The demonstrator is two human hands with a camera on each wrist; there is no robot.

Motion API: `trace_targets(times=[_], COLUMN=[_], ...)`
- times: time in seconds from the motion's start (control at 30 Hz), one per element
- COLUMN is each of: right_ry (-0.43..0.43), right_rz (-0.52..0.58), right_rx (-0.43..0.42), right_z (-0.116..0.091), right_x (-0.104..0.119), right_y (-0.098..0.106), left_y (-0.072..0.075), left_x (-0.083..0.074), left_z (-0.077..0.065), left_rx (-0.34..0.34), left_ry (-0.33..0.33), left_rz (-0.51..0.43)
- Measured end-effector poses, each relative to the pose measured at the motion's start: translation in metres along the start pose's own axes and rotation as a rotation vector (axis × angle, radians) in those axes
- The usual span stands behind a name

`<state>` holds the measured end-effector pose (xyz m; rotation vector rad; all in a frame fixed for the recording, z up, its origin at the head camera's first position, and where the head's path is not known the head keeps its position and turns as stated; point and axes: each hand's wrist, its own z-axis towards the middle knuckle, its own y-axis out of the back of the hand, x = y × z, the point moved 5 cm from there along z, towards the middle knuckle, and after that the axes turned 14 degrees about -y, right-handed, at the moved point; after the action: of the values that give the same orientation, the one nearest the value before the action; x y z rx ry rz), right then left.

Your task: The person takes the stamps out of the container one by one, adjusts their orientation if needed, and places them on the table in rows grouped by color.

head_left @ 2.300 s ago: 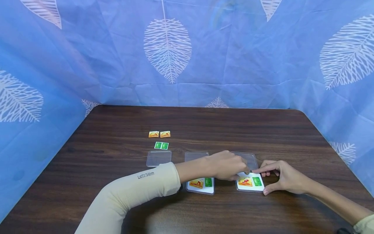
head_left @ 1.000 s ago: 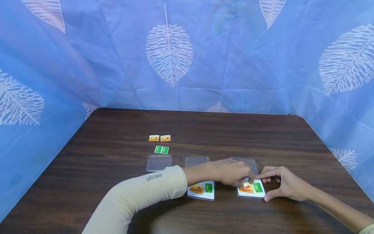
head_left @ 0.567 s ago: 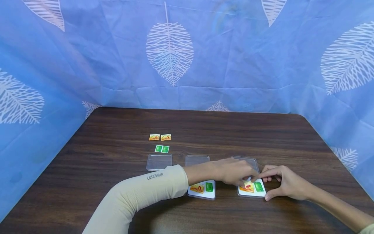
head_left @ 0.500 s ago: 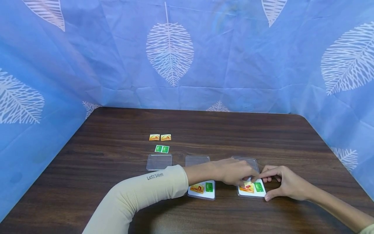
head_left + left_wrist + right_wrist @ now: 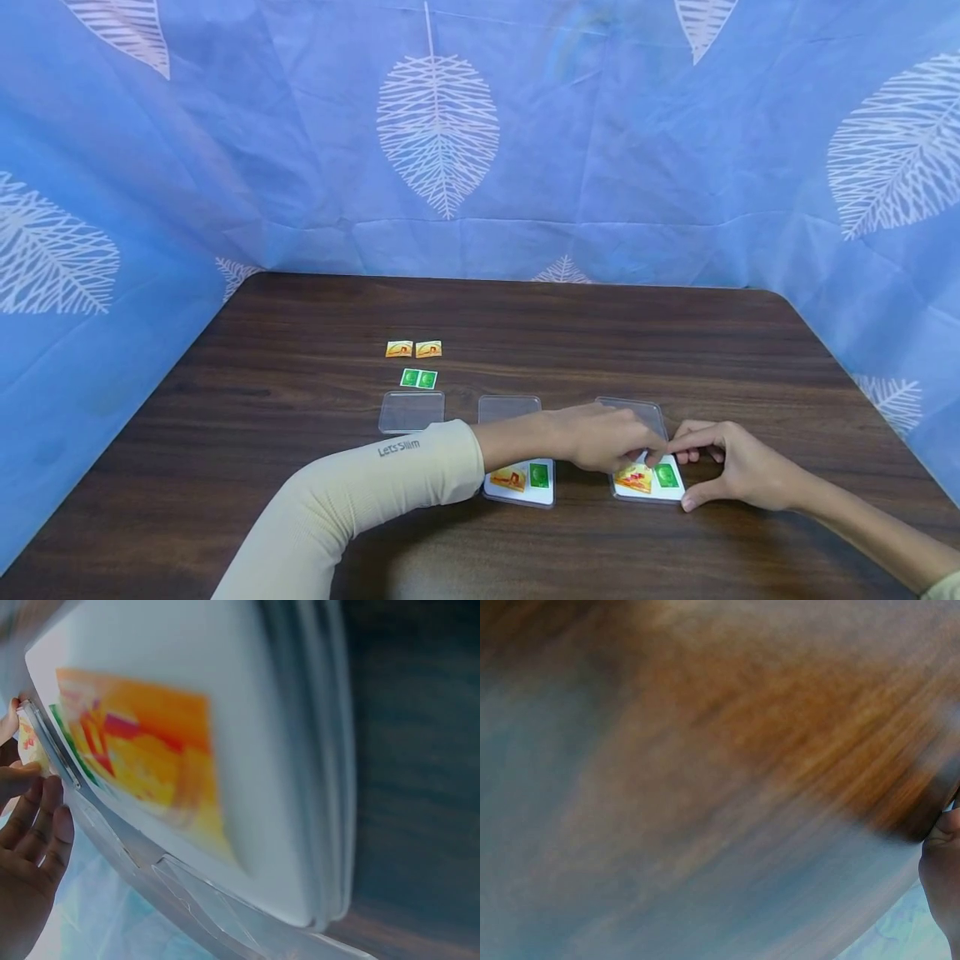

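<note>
Where the sleeve (image 5: pixel 330 500) reads "Let's Slim," left hand (image 5: pixel 600 437) presses sticker (image 5: pixel 632 479), right (image 5: pixel 742 471) pinches case (image 5: pixel 649 501).

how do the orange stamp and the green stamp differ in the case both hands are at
The orange stamp is yellow-orange with red marks; the green stamp is mostly green. The orange stamp also looks wider than the green stamp. In the head view, the left hand overlaps the orange stamp's upper edge, leaving the green stamp clearer. Both lie on one white card.

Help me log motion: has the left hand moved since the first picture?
Yes: the left hand shifted nearer the person and slightly right, judged against the table.
</note>
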<state>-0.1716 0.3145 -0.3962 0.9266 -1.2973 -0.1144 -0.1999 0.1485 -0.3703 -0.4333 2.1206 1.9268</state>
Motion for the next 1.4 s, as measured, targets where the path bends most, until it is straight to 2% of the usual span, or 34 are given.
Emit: trace_targets(times=[0.3,0.57,0.8,1.13,1.4], right_ry=[0.023,0.023,0.026,0.001,0.004], right_rz=[0.027,0.004,0.009,-0.008,-0.005], right_rx=[0.035,0.019,0.036,0.030,0.030], right_z=[0.000,0.000,0.001,0.001,0.000], right_x=[0.000,0.001,-0.002,-0.002,-0.002], right_y=[0.000,0.001,-0.001,0.000,0.000], left_y=[0.004,0.006,0.007,0.007,0.008], left_x=[0.000,0.004,0.004,0.007,0.012], left_z=[-0.003,-0.010,-0.018,-0.029,-0.046], left_rx=[-0.051,-0.079,-0.135,-0.146,-0.172], left_ry=[-0.085,-0.125,-0.209,-0.192,-0.180], left_rz=[-0.101,-0.177,-0.234,-0.318,-0.339])
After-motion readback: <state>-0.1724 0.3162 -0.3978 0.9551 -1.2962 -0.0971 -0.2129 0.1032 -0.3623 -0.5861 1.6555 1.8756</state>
